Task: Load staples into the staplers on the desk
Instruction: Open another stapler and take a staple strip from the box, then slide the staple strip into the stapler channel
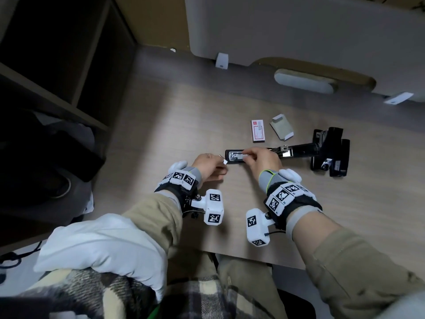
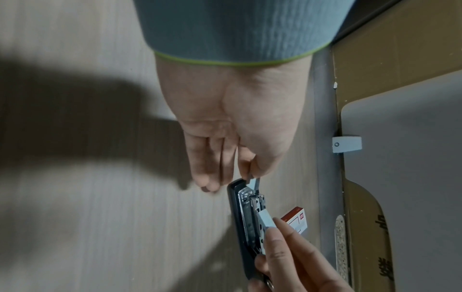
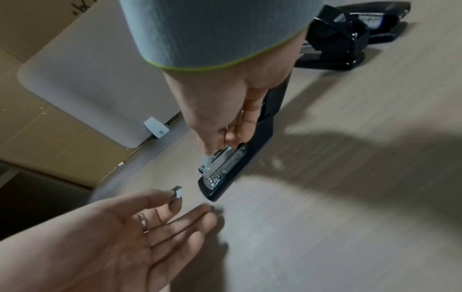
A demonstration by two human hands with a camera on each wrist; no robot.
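Stapler [image 1: 271,155] number one lies opened out flat on the table [image 1: 174,125], its metal staple channel facing up right under your right hand [image 1: 259,161]. Your right fingers [image 2: 277,254] are pinched together on a strip of staples [image 2: 267,219] laid in that channel; how far it is seated you cannot tell, since your palm covers the middle of the channel. Your left hand [image 1: 208,166] sits just beside the stapler's front end, thumb and forefinger pinched on a small staple fragment [image 3: 178,191], the other fingers loosely straight.

Beyond your right fingers a second black stapler [image 1: 330,150] touches the far end of the first; its parts overlap and its inside is hard to make out. A red-and-white staple box [image 1: 259,130] and its opened cardboard tray [image 1: 282,127] lie just past the open stapler, near each other but apart.

Past those, a grey partition panel [image 1: 299,31] closes the table's far edge, with a white clip [image 1: 222,61] at its foot. To the left of your left fingers a dark shelf unit [image 1: 57,65] borders the table. Bare tabletop lies between your wrists and the near edge, and to your right.
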